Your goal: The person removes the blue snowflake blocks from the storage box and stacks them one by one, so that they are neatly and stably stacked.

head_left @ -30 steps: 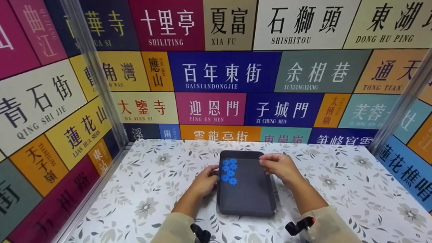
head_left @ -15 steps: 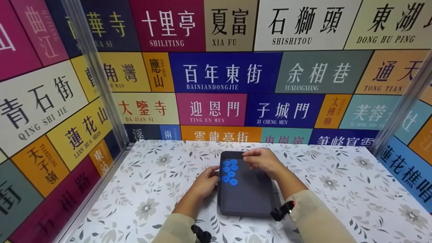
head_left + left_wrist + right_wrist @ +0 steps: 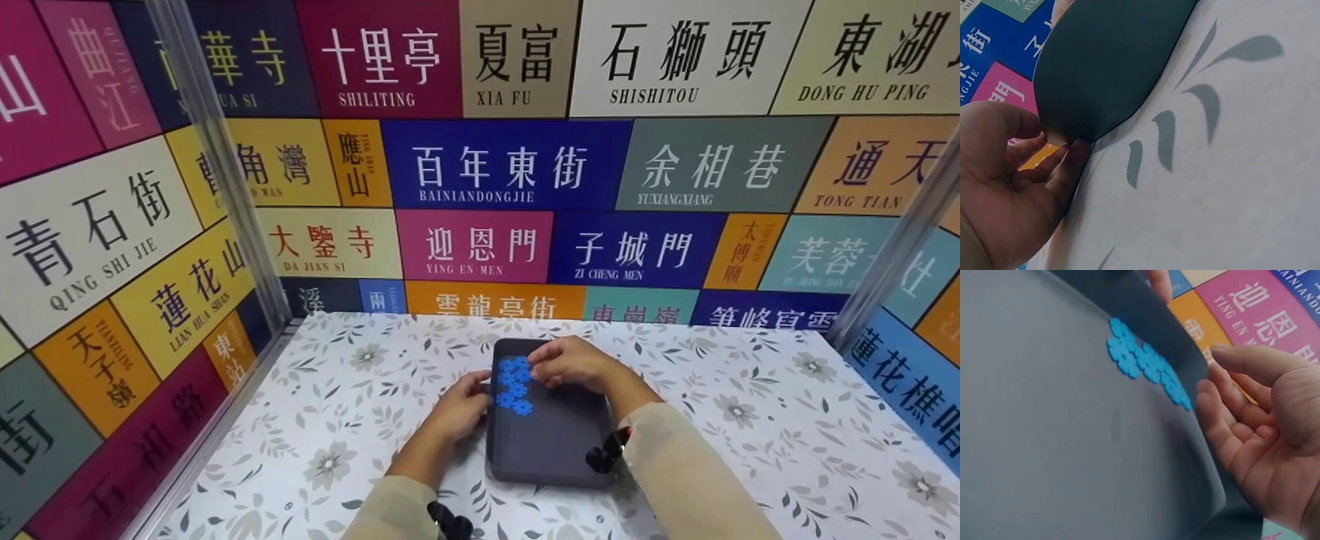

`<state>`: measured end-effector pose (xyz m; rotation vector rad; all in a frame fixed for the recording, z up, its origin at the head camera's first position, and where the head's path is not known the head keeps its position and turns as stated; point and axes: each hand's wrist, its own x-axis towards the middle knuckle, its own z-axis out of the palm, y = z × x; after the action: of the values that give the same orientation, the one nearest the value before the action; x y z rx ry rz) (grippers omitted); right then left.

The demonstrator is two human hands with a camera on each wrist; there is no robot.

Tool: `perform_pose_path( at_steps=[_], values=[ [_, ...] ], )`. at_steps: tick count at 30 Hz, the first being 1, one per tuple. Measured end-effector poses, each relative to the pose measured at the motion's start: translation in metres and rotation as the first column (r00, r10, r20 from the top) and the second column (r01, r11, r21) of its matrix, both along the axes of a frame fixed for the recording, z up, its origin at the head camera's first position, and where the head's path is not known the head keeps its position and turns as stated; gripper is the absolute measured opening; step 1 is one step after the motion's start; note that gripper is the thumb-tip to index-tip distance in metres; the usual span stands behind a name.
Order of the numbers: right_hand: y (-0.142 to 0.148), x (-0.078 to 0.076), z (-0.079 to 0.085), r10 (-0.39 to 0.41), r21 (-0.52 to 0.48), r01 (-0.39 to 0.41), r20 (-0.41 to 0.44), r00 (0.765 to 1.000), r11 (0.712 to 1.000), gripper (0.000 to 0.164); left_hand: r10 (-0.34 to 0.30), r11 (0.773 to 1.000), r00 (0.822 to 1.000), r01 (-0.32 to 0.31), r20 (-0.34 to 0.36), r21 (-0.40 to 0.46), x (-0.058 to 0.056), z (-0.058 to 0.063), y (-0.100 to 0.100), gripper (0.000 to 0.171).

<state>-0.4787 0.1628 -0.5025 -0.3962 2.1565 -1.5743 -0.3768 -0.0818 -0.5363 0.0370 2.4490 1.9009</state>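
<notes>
A dark grey rectangular tray (image 3: 551,450) lies lengthwise on the table. Several blue flower-shaped pieces (image 3: 513,391) sit joined or overlapping along its left side; which of the two I cannot tell. At the tray's left edge my left hand (image 3: 459,409) grips the wall, with fingers and thumb on the tray's outside (image 3: 1112,62) in the left wrist view. My right hand (image 3: 570,365) is over the far part of the tray, its fingertips beside the uppermost blue pieces (image 3: 1123,354). In the right wrist view its fingers (image 3: 1213,410) curl loosely, and nothing shows between them.
A white cloth with grey flowers and leaves (image 3: 330,461) covers the table. Colourful sign-printed walls (image 3: 502,157) stand behind and at both sides, with clear plastic-looking corner posts (image 3: 225,165). Dark wrist devices (image 3: 609,450) sit by the sleeves.
My right hand has moved left from the tray's right rim, across its far end, to the blue pieces. My left hand stays at the left edge.
</notes>
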Motion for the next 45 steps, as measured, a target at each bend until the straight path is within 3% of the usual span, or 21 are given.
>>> perform_pose_path(
  at_steps=[8, 13, 20, 26, 34, 42, 45],
  values=[
    [-0.002, -0.006, -0.009, 0.086, 0.041, -0.086, 0.006, 0.996, 0.995, 0.043, -0.003, 1.000, 1.000, 0.003, -0.005, 0.002, 0.001, 0.000, 0.003, 0.055],
    [-0.002, -0.006, -0.014, 0.157, 0.113, -0.157, 0.008, 0.988, 0.981, 0.043, -0.017, 1.000, 1.000, 0.017, 0.009, 0.024, 0.000, 0.000, 0.004, 0.057],
    [-0.004, -0.005, -0.016, 0.222, 0.190, -0.214, -0.022, 0.975, 0.958, 0.040, -0.025, 1.000, 1.000, 0.025, -0.010, -0.014, 0.000, 0.002, 0.002, 0.056],
    [-0.008, -0.001, -0.013, 0.261, 0.268, -0.235, -0.066, 0.963, 0.934, 0.036, -0.024, 1.000, 1.000, 0.024, 0.000, 0.003, 0.000, 0.002, -0.001, 0.056],
    [-0.013, 0.001, -0.010, 0.362, 0.410, -0.272, -0.160, 0.918, 0.870, 0.030, -0.023, 0.999, 0.999, 0.022, 0.033, 0.036, -0.001, 0.001, -0.002, 0.059],
    [-0.013, 0.003, -0.010, 0.384, 0.473, -0.255, -0.197, 0.902, 0.843, 0.030, -0.041, 0.998, 0.999, 0.041, 0.001, 0.045, 0.000, -0.002, -0.002, 0.060],
    [-0.013, 0.004, -0.011, 0.376, 0.456, -0.254, -0.200, 0.905, 0.853, 0.029, -0.037, 0.998, 0.999, 0.036, 0.007, 0.054, 0.000, -0.002, -0.002, 0.060]
  ],
)
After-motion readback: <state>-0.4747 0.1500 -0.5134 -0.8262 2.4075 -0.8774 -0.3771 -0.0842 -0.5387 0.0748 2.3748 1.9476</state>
